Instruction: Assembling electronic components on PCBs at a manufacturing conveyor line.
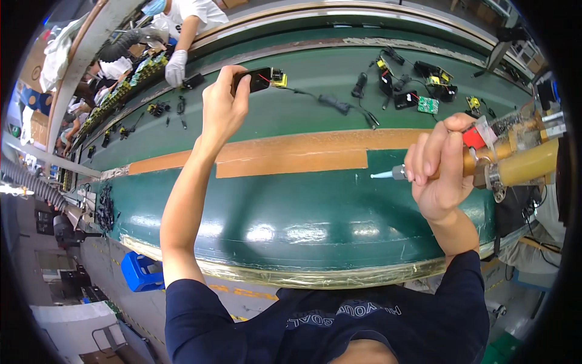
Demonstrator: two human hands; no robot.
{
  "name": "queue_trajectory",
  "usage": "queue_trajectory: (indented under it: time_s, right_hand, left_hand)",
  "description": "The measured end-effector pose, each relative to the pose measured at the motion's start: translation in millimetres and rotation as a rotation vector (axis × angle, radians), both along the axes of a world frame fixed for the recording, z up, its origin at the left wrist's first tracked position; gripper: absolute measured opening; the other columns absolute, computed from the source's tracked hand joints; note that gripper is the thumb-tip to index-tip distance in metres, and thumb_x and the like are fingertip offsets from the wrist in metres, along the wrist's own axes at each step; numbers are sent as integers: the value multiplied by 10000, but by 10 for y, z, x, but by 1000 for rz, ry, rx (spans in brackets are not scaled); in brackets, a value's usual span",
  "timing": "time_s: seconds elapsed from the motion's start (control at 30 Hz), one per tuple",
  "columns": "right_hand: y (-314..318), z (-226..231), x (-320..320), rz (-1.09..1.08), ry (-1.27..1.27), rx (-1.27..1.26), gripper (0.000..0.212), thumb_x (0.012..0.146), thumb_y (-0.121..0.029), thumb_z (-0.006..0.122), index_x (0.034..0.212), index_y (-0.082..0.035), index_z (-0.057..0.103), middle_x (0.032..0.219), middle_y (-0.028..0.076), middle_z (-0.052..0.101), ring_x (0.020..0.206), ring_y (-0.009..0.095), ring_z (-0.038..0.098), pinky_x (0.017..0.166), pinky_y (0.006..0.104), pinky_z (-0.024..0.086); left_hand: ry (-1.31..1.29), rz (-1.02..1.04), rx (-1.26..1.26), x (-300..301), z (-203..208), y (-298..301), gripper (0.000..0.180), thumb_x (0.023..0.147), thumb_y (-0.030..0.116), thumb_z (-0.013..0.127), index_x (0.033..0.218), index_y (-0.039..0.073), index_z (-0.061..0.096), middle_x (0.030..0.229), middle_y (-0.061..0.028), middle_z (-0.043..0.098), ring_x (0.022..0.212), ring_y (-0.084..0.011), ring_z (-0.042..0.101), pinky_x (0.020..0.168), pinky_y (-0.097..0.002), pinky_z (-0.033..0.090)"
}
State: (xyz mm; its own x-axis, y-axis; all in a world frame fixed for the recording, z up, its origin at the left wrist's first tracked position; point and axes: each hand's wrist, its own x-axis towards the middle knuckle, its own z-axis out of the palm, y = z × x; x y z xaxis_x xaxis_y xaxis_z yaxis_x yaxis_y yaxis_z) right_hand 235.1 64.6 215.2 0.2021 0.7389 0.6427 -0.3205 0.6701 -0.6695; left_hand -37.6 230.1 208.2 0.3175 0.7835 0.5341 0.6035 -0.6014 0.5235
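Note:
My left hand (224,103) grips a black power adapter housing (259,79) above the far side of the green table. A small circuit board with a yellow transformer (279,79) sticks out at the housing's right end. From there a black cable (330,102) trails right along the surface. My right hand (441,170) is wrapped around a glue dispensing gun (479,159), whose pale blue nozzle (382,175) points left over the table, apart from the housing. A red part (473,138) shows on the gun's top, and a thick yellowish hose (527,162) runs off its right side.
Several opened adapters (433,79) with cables and a green circuit board (428,105) lie at the far right. Brown strips (291,159) cross the green worktop (303,212). A co-worker's gloved hand (176,68) is at the far left. A blue stool (138,271) stands below the table.

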Motion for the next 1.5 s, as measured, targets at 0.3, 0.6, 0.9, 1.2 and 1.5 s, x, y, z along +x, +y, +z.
queue_trajectory:
  time_s: [0.3, 0.6, 0.9, 1.2, 1.5]
  right_hand:
    - [26, -211, 60, 19, -15, -42, 172, 1030, -159, 377, 1189, -99, 409, 611, -13, 417, 430, 67, 337, 398, 219, 331]
    - [26, -226, 78, 21, -41, -55, 163, 1031, -190, 399, 1173, -110, 410, 609, -13, 409, 443, 72, 333, 415, 220, 345]
    - [28, -217, 131, 66, -73, -104, 156, 1034, -223, 409, 1155, -124, 412, 593, -8, 401, 451, 77, 337, 436, 236, 367]
    - [40, -261, 71, 6, -78, -61, 163, 1035, -206, 399, 1168, -114, 412, 594, -6, 410, 436, 76, 332, 417, 227, 355]
    - [64, -263, 70, 21, -72, -38, 172, 1035, -192, 393, 1183, -106, 411, 599, 0, 428, 429, 75, 331, 402, 224, 345]
  left_hand:
    - [-392, -351, -817, 793, -614, -889, 163, 955, 143, 535, 983, 8, 622, 720, -26, 617, 545, -68, 494, 481, -190, 408]
    - [-644, -507, -940, 1044, -785, -1082, 191, 987, 160, 509, 1022, 7, 619, 772, -54, 633, 556, -70, 521, 479, -173, 439]
    - [-682, -494, -929, 1106, -696, -1135, 190, 987, 152, 505, 1026, 3, 617, 775, -54, 631, 552, -65, 525, 469, -168, 435]
    - [-665, -465, -922, 1022, -724, -1123, 176, 980, 138, 514, 1004, 4, 624, 723, -41, 627, 513, -56, 501, 452, -165, 411]
    - [-605, -431, -887, 1047, -646, -1195, 165, 969, 137, 536, 979, 0, 627, 672, -26, 617, 477, -50, 477, 440, -161, 393]
